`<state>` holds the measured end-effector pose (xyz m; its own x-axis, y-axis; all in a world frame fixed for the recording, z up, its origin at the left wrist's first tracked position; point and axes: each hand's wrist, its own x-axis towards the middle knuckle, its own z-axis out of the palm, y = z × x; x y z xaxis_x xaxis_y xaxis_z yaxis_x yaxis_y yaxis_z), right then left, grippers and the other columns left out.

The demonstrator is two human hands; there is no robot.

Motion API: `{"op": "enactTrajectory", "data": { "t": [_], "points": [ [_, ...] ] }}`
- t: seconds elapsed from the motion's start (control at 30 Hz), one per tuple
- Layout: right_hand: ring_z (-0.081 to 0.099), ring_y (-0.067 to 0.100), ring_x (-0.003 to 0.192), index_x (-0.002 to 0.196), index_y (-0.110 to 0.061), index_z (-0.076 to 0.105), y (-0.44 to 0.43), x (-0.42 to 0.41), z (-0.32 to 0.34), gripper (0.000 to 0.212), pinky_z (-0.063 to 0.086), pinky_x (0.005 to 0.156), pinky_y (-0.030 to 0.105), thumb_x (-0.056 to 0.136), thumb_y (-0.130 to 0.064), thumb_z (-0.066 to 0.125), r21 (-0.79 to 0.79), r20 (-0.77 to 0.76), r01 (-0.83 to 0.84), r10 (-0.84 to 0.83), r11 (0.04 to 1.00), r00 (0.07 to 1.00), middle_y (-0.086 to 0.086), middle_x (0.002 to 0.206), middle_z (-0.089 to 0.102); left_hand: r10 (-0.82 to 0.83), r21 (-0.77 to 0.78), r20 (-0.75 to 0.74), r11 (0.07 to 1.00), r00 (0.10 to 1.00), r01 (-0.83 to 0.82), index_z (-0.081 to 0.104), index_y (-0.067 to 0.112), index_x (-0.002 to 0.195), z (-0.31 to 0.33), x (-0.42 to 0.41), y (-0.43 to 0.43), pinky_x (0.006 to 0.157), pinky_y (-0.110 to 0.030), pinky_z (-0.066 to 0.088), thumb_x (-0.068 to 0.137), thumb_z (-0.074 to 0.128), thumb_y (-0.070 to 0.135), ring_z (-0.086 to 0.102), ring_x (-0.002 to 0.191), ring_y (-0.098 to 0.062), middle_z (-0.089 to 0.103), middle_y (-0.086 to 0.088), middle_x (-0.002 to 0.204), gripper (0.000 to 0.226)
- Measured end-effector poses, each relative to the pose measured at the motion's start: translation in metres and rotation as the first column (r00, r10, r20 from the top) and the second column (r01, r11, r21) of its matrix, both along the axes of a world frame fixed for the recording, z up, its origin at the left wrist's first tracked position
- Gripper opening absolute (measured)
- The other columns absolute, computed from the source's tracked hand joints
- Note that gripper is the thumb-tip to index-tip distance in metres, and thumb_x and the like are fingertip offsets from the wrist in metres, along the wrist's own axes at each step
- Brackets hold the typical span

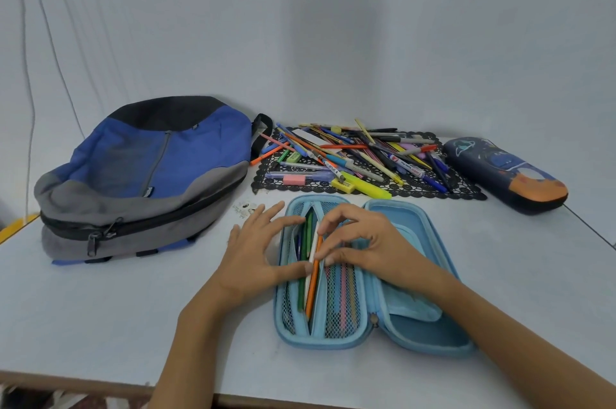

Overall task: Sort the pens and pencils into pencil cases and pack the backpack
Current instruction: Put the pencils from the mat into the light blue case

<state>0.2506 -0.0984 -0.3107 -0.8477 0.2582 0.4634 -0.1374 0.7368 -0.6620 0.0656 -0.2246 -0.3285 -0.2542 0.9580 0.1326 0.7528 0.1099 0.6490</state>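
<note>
Light-blue case (433,332) lies open flat at near centre of the table (133,308), hinge running near-far, so both halves are reachable from above. Its left half has mesh pockets and a flap. A few pencils already sit there: green pencil (301,292), a white one beside it, and orange pencil (311,292) on the right of the group.

Left hand (253,248): fingers spread and straight, hand just left of the case, thumb laid across the left rim onto the pencils. Reads as bracing: it stops the case sliding and the loaded pencils rolling out.

Right hand (370,242): fingers curled, index tip and thumb pinching the orange pencil on its far part, other fingers arched over the mesh. My read: it's lining that pencil up parallel to the rest so it seats beside the flap.

Pile (360,155) of pens and pencils sits on a black lace mat (466,191) at far centre, just beyond the case. Short reach, and the mat likely keeps round barrels from wandering. Most of the stock looks unsorted, so the task is early.

Dark case (503,171) lies closed at far right, just right of the mat, probably meant for the other sort. Backpack (143,175) lies flat at far left with its main zip closed. Packing not started.
</note>
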Motion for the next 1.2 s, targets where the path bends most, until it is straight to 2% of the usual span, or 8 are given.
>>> {"op": "enactTrajectory", "data": {
  "t": [0.17,0.37,0.6,0.73,0.9,1.0,1.1,1.2],
  "points": [
    [0.059,0.02,0.097,0.087,-0.011,0.078,0.0,0.001,0.0,0.009,0.052,0.082,0.038,0.078,-0.011,0.077,-0.001,0.0,0.004,-0.004,1.0,1.0,0.004,0.1,0.061,0.028,0.113,0.012,0.993,1.0,-0.029,0.049,0.065,0.105,-0.007,-0.005,0.005,0.116,-0.054,0.015,0.054,0.058,0.076,0.014,0.146,-0.01,0.03,0.018,0.152,0.053],
    [0.06,0.02,0.097,0.087,-0.012,0.079,-0.001,0.002,0.001,0.009,0.052,0.082,0.036,0.078,-0.01,0.077,0.003,0.009,0.004,-0.004,1.0,1.0,0.004,0.1,0.061,-0.045,0.08,0.074,0.996,0.996,0.039,0.053,0.059,0.109,-0.011,-0.006,0.01,0.115,-0.058,0.01,0.058,0.06,0.07,0.014,0.146,-0.012,0.029,0.018,0.152,0.053],
    [0.06,0.02,0.096,0.086,-0.011,0.078,-0.001,0.001,0.001,0.008,0.051,0.083,0.04,0.078,-0.009,0.077,-0.003,0.021,0.011,-0.011,1.0,1.0,0.004,0.099,0.062,-0.038,0.066,0.041,0.997,0.998,0.035,0.055,0.059,0.103,-0.012,-0.003,0.011,0.115,-0.058,0.008,0.056,0.057,0.076,0.013,0.146,-0.011,0.028,0.018,0.153,0.051],
    [0.061,0.019,0.095,0.085,-0.013,0.079,-0.001,0.0,0.001,0.008,0.051,0.082,0.04,0.077,-0.012,0.077,0.005,0.014,0.026,-0.026,1.0,1.0,0.003,0.098,0.062,-0.017,0.066,-0.061,0.998,0.998,0.021,0.056,0.058,0.091,-0.011,0.002,0.012,0.113,-0.057,0.014,0.052,0.052,0.084,0.015,0.146,-0.013,0.028,0.015,0.153,0.048],
    [0.062,0.017,0.094,0.086,-0.012,0.079,-0.003,0.0,0.002,0.008,0.052,0.082,0.034,0.077,-0.011,0.077,0.017,0.014,0.022,-0.022,1.0,1.0,0.003,0.098,0.063,0.034,0.047,-0.215,0.999,0.976,-0.025,0.05,0.045,0.095,-0.011,0.008,0.009,0.115,-0.051,0.012,0.054,0.042,0.083,0.008,0.146,-0.01,0.025,0.016,0.153,0.056],
    [0.061,0.016,0.096,0.086,-0.013,0.078,-0.003,0.0,0.002,0.009,0.051,0.083,0.033,0.077,-0.012,0.078,0.047,0.025,0.029,-0.03,0.998,0.999,0.0,0.1,0.063,0.039,0.153,-0.229,0.988,0.973,-0.004,0.052,0.038,0.081,-0.011,0.006,0.008,0.112,-0.05,0.021,0.063,0.045,0.078,0.024,0.141,-0.011,0.039,0.016,0.145,0.045],
    [0.059,0.016,0.102,0.085,-0.016,0.077,-0.004,0.002,0.002,0.007,0.048,0.089,0.036,0.078,-0.015,0.077,0.078,0.046,0.044,-0.047,0.996,0.998,-0.003,0.103,0.063,0.049,0.291,-0.176,0.957,0.983,0.005,0.05,0.036,0.069,-0.009,0.002,0.006,0.101,-0.044,0.036,0.07,0.053,0.06,0.045,0.12,-0.007,0.053,0.018,0.129,0.025],
    [0.056,0.014,0.106,0.083,-0.015,0.075,-0.005,0.003,0.001,0.005,0.044,0.092,0.035,0.078,-0.012,0.076,0.096,0.072,0.045,-0.052,0.994,0.996,-0.004,0.105,0.063,0.042,0.282,-0.111,0.959,0.993,-0.009,0.047,0.034,0.066,-0.006,0.005,0.003,0.091,-0.033,0.039,0.064,0.049,0.049,0.048,0.109,-0.001,0.057,0.021,0.121,0.015]
  ]
}}
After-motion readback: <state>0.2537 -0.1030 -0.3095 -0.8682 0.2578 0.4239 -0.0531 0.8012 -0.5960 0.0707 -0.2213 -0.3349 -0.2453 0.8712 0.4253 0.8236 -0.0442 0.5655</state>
